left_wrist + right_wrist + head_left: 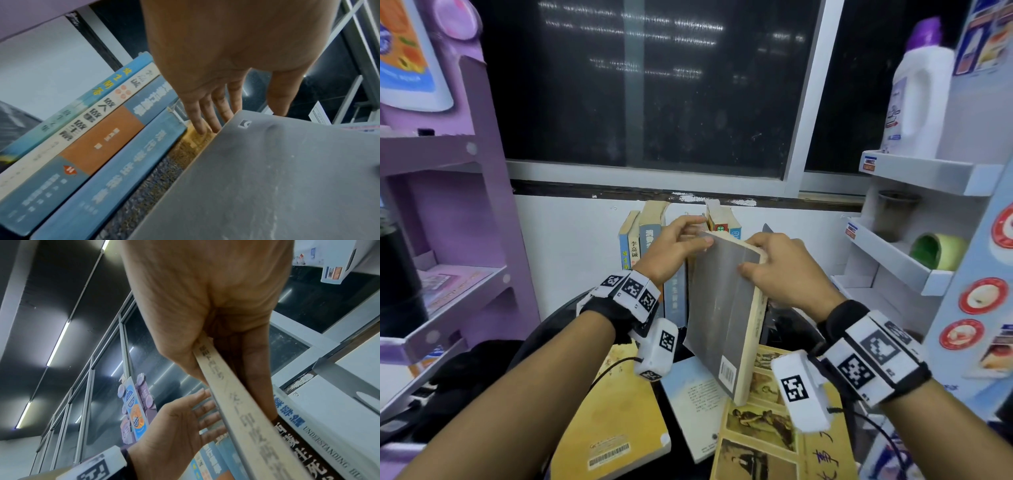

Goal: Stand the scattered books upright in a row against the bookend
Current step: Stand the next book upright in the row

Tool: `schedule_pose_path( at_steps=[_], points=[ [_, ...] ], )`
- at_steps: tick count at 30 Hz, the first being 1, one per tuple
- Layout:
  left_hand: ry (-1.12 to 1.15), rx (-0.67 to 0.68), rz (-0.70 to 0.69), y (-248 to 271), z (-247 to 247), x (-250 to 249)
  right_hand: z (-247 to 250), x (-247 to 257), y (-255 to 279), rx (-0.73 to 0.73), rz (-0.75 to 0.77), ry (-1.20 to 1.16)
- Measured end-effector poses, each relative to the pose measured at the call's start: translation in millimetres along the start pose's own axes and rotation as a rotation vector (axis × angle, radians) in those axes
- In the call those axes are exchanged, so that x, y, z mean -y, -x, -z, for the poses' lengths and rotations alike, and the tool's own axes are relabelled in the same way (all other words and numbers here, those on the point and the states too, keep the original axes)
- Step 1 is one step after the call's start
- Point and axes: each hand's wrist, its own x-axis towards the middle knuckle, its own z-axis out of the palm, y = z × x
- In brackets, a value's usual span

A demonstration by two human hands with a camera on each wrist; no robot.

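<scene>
A row of upright books stands against the white wall; their spines fill the left wrist view. My right hand grips the top of a tilted grey book by its cream spine, thumb on the cover and fingers behind. My left hand reaches to the row, its straight fingers touching the top of a yellow-edged book beside the grey cover. A grey metal bookend stands right of the row. A yellow book, a pale blue book and a picture-covered book lie flat in front.
A purple shelf unit stands close on the left. A white shelf unit on the right carries a detergent bottle and a green tape roll. A dark window sits above the wall.
</scene>
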Motion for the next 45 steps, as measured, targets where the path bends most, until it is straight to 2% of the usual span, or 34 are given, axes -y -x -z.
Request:
schedule_pose_path(
  at_steps=[4,8,15,21,28,34,39,45],
  points=[
    [-0.083,-0.102,-0.127,-14,-7,-7,17,-11,-1,0.0,-0.041,0.025],
    [-0.237,-0.136,-0.16,-29,-12,-9,32,-22,-5,0.021,-0.096,0.073],
    [-0.444,-0.006,-0.09,-56,-17,-4,44,-41,-27,-0.013,-0.168,0.094],
    [-0.585,0.076,-0.06,-74,-19,9,34,-51,-54,-0.104,-0.18,0.113],
    [-0.584,0.092,-0.066,-86,-17,23,6,-61,-81,-0.164,-0.192,0.07],
    [-0.585,0.104,-0.116,-90,-13,31,-18,-66,-92,-0.215,-0.14,0.045],
    [-0.603,0.097,-0.169,-90,-10,38,-35,-66,-99,-0.198,-0.074,0.033],
    [-0.634,0.087,-0.191,-90,-9,41,-44,-73,-103,-0.157,-0.068,-0.015]
  ],
)
